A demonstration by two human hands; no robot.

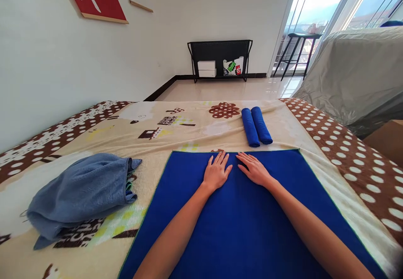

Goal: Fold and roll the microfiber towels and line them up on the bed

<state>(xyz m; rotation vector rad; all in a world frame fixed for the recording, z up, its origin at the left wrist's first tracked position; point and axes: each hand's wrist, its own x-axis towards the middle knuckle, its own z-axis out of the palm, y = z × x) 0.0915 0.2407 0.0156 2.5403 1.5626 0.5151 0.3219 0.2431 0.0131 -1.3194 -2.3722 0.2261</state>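
A blue towel [236, 224] with a thin green edge lies spread flat on the bed, its near part running out of view. Palm down near its far edge rests my left hand [217, 172], fingers stretched out. My right hand [253, 168] also lies flat on the cloth, just to the right, with its fingers extended and nothing held. Two rolled blue towels [254, 127] sit side by side beyond the far edge, past my right hand. To the left is a crumpled grey-blue towel heap [85, 186], with bits of green and blue showing at its right end.
The bed carries a patterned cream blanket [195, 130] with brown polka-dot borders [349, 161]. Beyond it, a black rack [220, 52] stands against the wall. At right are a sheet-covered bulky object [362, 73], a cardboard box [387, 140] and a black stool [297, 52].
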